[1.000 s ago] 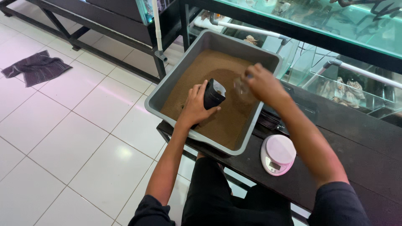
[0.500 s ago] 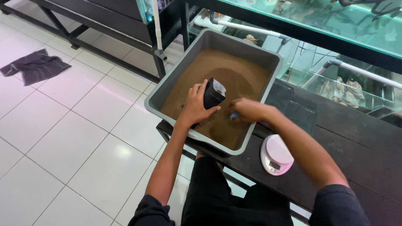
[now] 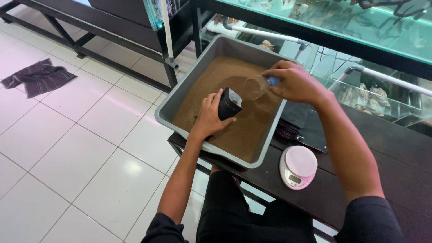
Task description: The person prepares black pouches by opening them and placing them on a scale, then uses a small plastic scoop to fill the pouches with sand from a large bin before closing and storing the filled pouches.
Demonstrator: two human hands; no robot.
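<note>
**Scoop tipped at the pouch, over the tray of brown grain**

The fingers (image 3: 215, 104) of the left hand (image 3: 211, 118) are wrapped round a small black pouch (image 3: 229, 104), thumb on the near side, holding it upright with its open mouth up. The right hand (image 3: 294, 83) is closed on the blue handle of a clear scoop (image 3: 255, 86), fingers curled over it; the scoop lies tilted with its mouth just beside the pouch's mouth, not clearly touching it.

Both hands hang over a grey tray (image 3: 167, 109) filled with fine brown grain (image 3: 245, 130), the pouch above its middle. The tray sits on the left end of a dark bench (image 3: 405, 180), one corner jutting past the edge. Right of the tray, near the bench's front edge, stands a small round pink scale (image 3: 298, 167), and behind it lies a stack of black pouches (image 3: 299, 123). Beyond the bench are glass tanks (image 3: 360, 27). On the white tiled floor (image 3: 72, 148), well off to the left, lies a dark cloth (image 3: 38, 77).
</note>
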